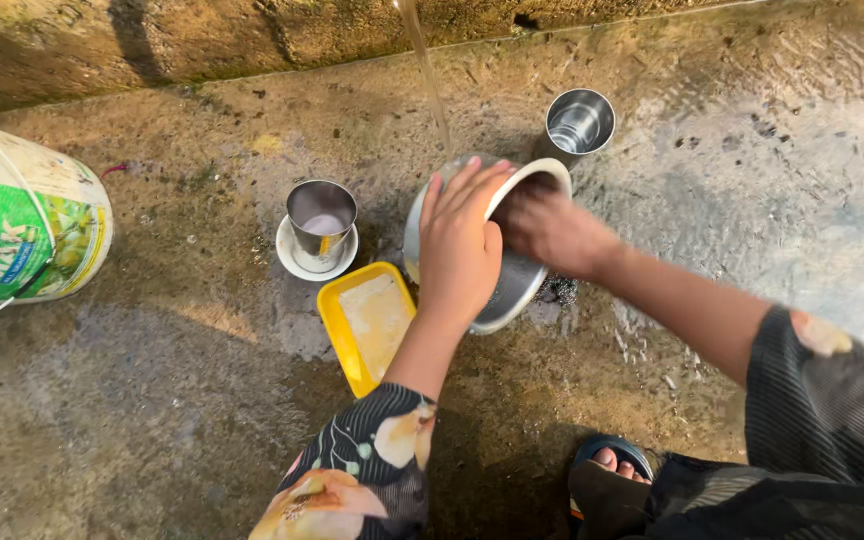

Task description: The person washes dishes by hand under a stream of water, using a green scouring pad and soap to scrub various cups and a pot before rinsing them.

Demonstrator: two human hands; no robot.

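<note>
a person crouches on a wet concrete floor (152, 420), washing dishes under a thin stream of water (427, 85) falling from above. the left hand (460, 245) wraps its fingers over the rim of a round steel pot (512, 285), tilted on its side near the middle of the floor, and grips it. the right hand (550, 230) is blurred and reaches into the pot's mouth; i cannot tell how its fingers are curled or whether they hold a scrubber. judging by the running water and the hand inside, the pot seems to be mid-wash, not yet set aside.

just left of the pot lies a yellow rectangular plastic tray (372, 325). beyond it a steel tumbler (321, 222) stands on a small white saucer (292, 262). a second steel tumbler (579, 123) stands upright towards the wall. a white and green plastic bucket (22, 235) lies at the floor's left edge. a sandalled foot (612, 470) shows near the bottom edge. nothing blocks the hands.
</note>
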